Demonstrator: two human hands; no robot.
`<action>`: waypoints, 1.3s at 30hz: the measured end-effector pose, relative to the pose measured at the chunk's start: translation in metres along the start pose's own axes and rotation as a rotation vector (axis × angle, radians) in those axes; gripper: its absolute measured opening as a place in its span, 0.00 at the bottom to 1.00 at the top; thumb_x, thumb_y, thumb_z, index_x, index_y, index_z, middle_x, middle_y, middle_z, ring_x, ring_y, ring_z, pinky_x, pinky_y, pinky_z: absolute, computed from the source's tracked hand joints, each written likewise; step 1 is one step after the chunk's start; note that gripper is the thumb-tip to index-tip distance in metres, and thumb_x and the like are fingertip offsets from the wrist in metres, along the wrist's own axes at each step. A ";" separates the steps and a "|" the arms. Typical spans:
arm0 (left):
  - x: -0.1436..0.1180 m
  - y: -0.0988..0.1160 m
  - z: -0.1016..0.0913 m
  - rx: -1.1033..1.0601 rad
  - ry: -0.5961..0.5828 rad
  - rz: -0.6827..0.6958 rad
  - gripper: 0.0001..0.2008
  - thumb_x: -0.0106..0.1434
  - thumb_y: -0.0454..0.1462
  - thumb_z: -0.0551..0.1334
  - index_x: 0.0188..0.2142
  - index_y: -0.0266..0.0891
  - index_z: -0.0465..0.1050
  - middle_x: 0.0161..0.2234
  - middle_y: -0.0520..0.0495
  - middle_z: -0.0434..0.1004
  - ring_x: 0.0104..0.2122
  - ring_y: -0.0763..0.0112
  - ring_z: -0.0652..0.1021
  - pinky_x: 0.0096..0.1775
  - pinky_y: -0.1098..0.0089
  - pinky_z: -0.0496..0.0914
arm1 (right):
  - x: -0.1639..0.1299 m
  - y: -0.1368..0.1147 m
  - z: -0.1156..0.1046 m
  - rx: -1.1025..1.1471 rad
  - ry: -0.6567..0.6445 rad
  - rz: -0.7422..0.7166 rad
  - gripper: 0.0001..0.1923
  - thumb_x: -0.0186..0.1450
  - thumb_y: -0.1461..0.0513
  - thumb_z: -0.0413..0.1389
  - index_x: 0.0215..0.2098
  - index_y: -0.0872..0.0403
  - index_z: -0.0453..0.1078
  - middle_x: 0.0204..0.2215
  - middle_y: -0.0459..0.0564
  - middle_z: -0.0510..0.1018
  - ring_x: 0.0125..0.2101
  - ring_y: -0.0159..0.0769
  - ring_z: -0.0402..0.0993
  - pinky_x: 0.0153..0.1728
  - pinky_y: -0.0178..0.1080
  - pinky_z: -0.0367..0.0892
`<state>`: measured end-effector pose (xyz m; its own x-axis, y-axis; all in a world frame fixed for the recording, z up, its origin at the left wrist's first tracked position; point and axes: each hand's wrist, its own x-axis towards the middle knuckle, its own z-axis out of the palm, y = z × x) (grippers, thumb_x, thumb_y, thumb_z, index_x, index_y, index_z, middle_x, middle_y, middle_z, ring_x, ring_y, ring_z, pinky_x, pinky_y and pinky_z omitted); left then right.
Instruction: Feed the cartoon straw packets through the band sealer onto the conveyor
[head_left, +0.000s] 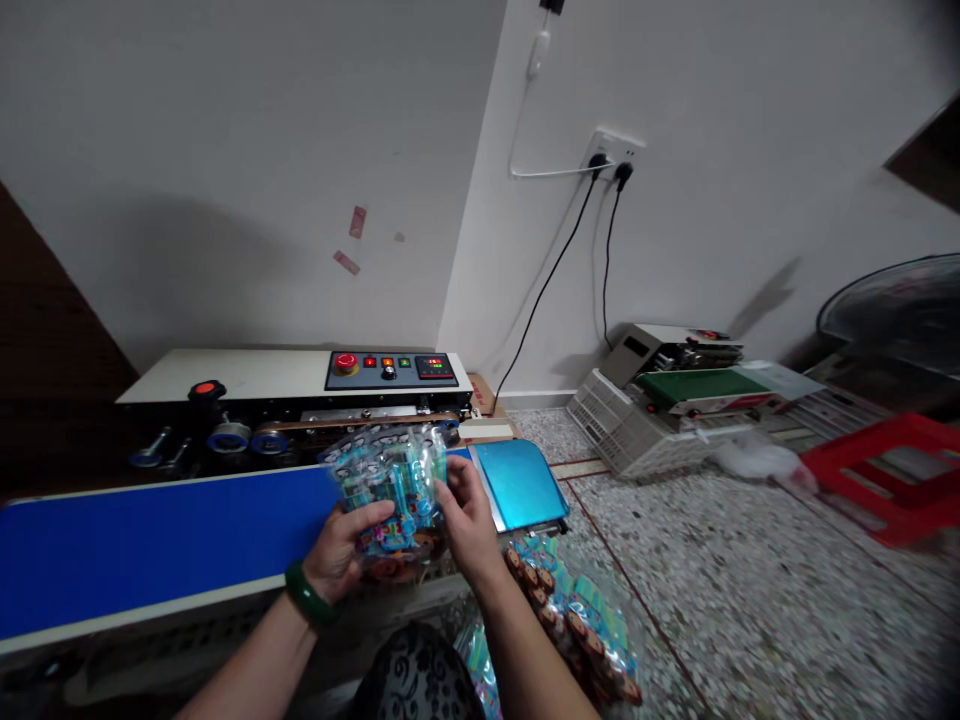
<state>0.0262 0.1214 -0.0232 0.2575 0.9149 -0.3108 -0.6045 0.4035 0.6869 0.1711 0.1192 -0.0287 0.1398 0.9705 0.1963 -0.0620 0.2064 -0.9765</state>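
Observation:
Between my hands is a clear plastic bag [394, 490] packed with small blue and green printed packets. My left hand [341, 545], with a green bangle at the wrist, grips its lower left side, thumb across the front. My right hand [466, 515] holds the right edge. The bag is held up over the blue conveyor belt [187, 540] of a band sealing machine [247, 380], close to the sealing strip [360, 428]. What exactly lies inside the bag is too small to tell.
More filled bags [570, 610] lie low at the right of my forearm. A bright blue plate [521, 485] ends the conveyor. On the floor, a white crate [637, 430] bears a second machine with a green belt [705, 388]; a red plastic crate [892, 480] lies farther right.

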 end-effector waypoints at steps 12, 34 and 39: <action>0.001 -0.003 -0.001 0.029 -0.082 -0.082 0.09 0.46 0.30 0.65 0.30 0.33 0.75 0.28 0.43 0.80 0.26 0.60 0.79 0.29 0.63 0.74 | 0.008 0.001 0.002 0.122 0.309 0.044 0.12 0.56 0.56 0.55 0.35 0.55 0.66 0.33 0.47 0.75 0.33 0.34 0.69 0.37 0.36 0.64; -0.001 0.038 -0.028 -0.051 -0.005 -0.246 0.10 0.45 0.33 0.62 0.30 0.32 0.75 0.30 0.38 0.79 0.32 0.53 0.78 0.37 0.57 0.73 | 0.070 0.054 -0.069 0.007 0.245 0.487 0.06 0.44 0.65 0.57 0.21 0.55 0.64 0.16 0.44 0.72 0.17 0.31 0.67 0.19 0.33 0.63; -0.001 0.042 -0.028 -0.015 0.036 -0.155 0.11 0.42 0.31 0.64 0.29 0.34 0.75 0.26 0.42 0.80 0.26 0.54 0.79 0.30 0.58 0.74 | 0.077 0.056 -0.061 0.085 0.151 0.530 0.06 0.46 0.66 0.57 0.24 0.56 0.65 0.18 0.47 0.73 0.18 0.31 0.69 0.22 0.35 0.66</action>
<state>-0.0207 0.1373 -0.0122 0.3212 0.8406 -0.4361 -0.5709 0.5393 0.6190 0.2383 0.1976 -0.0736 0.2073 0.9168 -0.3412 -0.2406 -0.2903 -0.9262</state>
